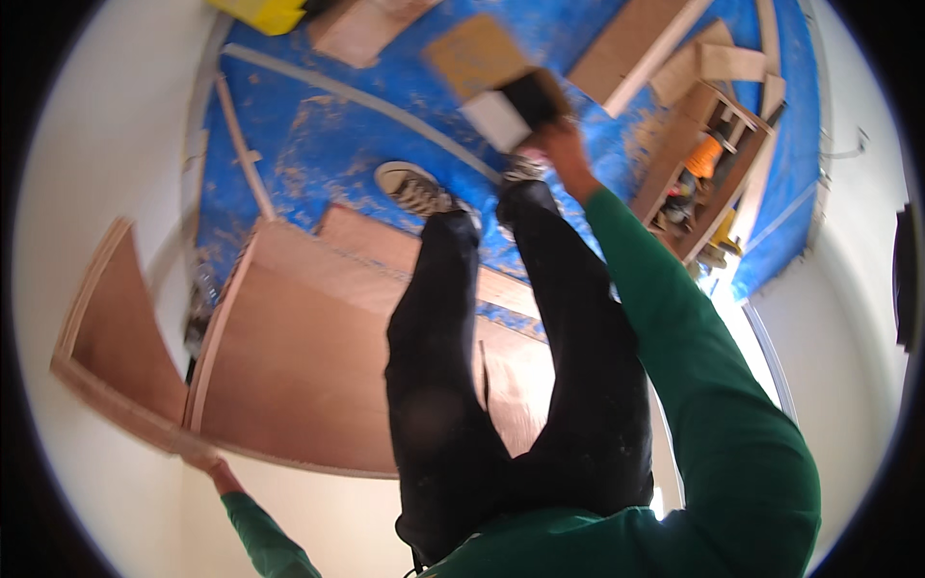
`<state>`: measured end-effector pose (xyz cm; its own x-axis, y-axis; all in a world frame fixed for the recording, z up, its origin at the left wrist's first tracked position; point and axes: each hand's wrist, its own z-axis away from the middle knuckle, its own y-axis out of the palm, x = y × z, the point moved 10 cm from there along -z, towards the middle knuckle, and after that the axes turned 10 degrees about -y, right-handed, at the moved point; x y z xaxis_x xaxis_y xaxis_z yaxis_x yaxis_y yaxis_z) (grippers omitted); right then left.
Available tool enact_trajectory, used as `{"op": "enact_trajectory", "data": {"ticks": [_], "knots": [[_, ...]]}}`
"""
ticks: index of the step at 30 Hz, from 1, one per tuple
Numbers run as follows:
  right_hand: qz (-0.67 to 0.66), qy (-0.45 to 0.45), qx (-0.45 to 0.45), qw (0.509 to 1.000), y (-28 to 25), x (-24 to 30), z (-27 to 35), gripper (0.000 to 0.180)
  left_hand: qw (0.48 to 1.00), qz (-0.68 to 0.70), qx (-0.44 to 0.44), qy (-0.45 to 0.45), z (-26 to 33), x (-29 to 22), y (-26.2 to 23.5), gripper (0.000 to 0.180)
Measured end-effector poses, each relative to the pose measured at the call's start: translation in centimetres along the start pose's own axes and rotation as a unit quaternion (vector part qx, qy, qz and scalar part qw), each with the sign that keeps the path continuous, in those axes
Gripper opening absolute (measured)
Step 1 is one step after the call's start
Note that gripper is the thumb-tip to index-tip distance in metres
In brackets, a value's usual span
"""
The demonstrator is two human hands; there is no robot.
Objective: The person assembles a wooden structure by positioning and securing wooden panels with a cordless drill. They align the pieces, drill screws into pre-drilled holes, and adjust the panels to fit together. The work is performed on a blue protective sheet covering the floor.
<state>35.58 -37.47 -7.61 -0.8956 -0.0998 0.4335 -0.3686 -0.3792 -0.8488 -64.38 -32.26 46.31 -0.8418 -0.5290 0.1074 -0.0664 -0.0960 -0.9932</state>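
Observation:
My right hand, blurred by motion, reaches far forward near my right shoe and grips a small open box. That box shows brown, black and white faces, with a tan flap standing out from it; what is inside cannot be made out. Low on the left, my left hand is closed at the edge of a reddish plywood cabinet, near where it meets a second one. The large plywood cabinet beside it lies between that hand and my legs.
Blue sheeting strewn with sawdust covers the floor. A wooden tool box with an orange-handled tool stands at the right. Plywood offcuts and a long board lie beyond it. A yellow item is at the far left.

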Motion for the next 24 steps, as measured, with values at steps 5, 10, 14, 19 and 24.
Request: {"op": "enact_trajectory", "data": {"ticks": [5,10,14,19,24], "knots": [[0.008,-0.051,0.163,0.985,4.9,5.8,-10.8,0.021,0.988,0.14,-0.02,-0.068,-0.4,1.5,-0.9,0.074],[-0.393,0.161,0.07,0.903,0.1,1.1,-3.6,0.047,0.985,0.132,-0.031,-0.111,0.8,-1.5,-0.7,0.074],[0.045,0.494,-0.168,0.852,-11.0,-20.6,15.6,0.092,0.985,0.128,-0.021,-0.113,0.5,-4.3,-0.8,0.073],[-0.146,0.62,-0.132,0.759,-11.4,-37.4,31.9,0.099,0.982,0.155,-0.007,-0.11,-1.1,-5.6,-1.7,0.073],[-0.368,0.566,-0.174,0.717,-9.5,-37.6,33.4,0.043,0.958,0.232,-0.009,-0.168,-0.9,-3.3,-2.3,0.073]]}}
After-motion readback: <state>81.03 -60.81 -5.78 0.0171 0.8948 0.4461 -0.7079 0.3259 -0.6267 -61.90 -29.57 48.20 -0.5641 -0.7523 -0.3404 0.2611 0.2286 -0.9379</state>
